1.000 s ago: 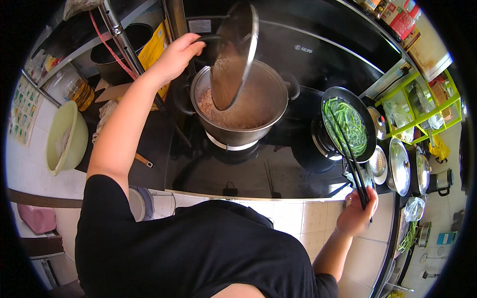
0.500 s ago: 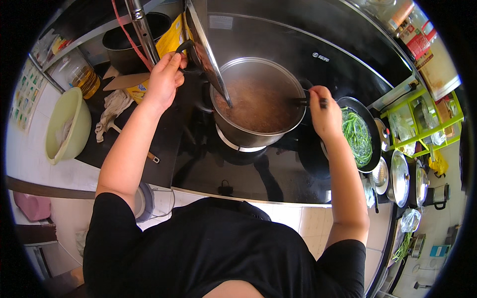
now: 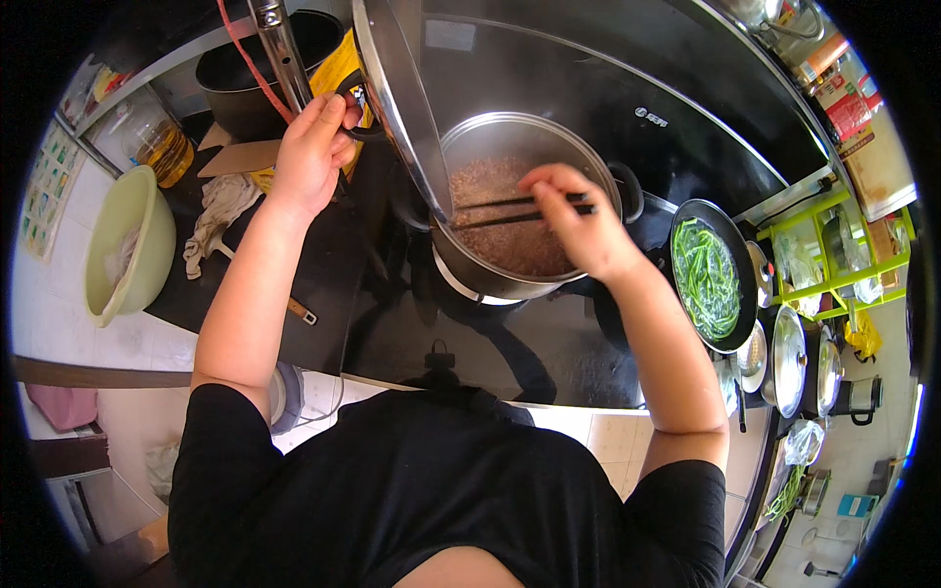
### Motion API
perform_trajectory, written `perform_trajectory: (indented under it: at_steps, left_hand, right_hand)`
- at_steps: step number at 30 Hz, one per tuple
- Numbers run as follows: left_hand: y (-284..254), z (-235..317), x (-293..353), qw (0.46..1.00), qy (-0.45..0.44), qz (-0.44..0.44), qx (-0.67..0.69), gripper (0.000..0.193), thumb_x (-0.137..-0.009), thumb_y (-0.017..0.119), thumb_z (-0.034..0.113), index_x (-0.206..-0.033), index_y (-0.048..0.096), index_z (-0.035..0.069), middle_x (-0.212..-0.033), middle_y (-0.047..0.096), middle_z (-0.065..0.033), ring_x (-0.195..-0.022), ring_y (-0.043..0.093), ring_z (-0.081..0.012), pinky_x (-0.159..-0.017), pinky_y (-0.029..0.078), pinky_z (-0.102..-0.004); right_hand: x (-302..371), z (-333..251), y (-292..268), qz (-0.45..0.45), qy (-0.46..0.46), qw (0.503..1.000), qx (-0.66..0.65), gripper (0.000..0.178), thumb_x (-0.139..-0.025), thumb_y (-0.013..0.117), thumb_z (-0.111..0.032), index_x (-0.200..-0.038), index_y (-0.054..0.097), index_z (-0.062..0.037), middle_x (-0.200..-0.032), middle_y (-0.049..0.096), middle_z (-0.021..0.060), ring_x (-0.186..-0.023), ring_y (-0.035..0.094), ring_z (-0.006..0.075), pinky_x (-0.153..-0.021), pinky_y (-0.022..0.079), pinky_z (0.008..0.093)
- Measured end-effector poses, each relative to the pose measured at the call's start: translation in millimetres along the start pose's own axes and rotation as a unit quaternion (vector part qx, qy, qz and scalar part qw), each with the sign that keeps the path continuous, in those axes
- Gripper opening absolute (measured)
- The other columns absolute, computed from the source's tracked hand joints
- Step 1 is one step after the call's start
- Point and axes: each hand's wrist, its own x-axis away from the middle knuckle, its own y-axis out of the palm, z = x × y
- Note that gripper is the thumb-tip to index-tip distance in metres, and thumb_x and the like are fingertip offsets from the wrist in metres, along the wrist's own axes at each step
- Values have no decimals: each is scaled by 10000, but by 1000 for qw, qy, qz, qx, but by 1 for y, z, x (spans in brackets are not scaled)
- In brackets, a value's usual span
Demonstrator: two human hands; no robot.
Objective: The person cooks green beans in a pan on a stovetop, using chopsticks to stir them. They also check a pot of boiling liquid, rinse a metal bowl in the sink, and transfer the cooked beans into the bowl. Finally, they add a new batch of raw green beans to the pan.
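glossy black tabletop bears a stockpot of brown contents. the left hand has its fingers curled round the handle of a metal-rimmed lid, tilted by the pot's left rim; the right hand's fingers pinch black chopsticks above it. a steady lid and high wrist likely spare the skin.

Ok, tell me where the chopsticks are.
In the head view, the chopsticks are in the right hand, over the pot, just right of the tilted lid.
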Motion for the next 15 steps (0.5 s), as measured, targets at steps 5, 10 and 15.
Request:
perform_trajectory:
  at_steps: [5, 10, 15]
  left_hand:
    - [-6, -9, -6, 1000, -7, -7, 8, 151, -936, 467, 221, -949, 513, 77, -797, 469, 33, -558, 291, -12, -506, 258, -161]
    - [-4, -9, -4, 1000, -3, 3, 10, 154, -939, 461, 219, -945, 515, 74, -795, 467, 28, -560, 292, -15, -507, 260, -163]
    - [3, -10, -4, 998, -8, 50, 28, 158, -939, 459, 222, -947, 517, 75, -798, 466, 23, -565, 297, -20, -506, 261, -166]
  right_hand:
    - [-3, 30, -17, 85, -97, 958, 255, 123, -796, 600, -120, -905, 618, -66, -839, 632, 155, -808, 610, 324, -703, 487, 366]
    - [-3, 20, -63, 179, 9, 970, 166, 157, -861, 532, -187, -943, 608, -76, -838, 627, 150, -798, 617, 283, -703, 470, 331]
    - [14, 10, -67, 99, 74, 950, 288, 176, -859, 499, -181, -923, 608, -59, -829, 621, 154, -807, 613, 267, -734, 462, 324]
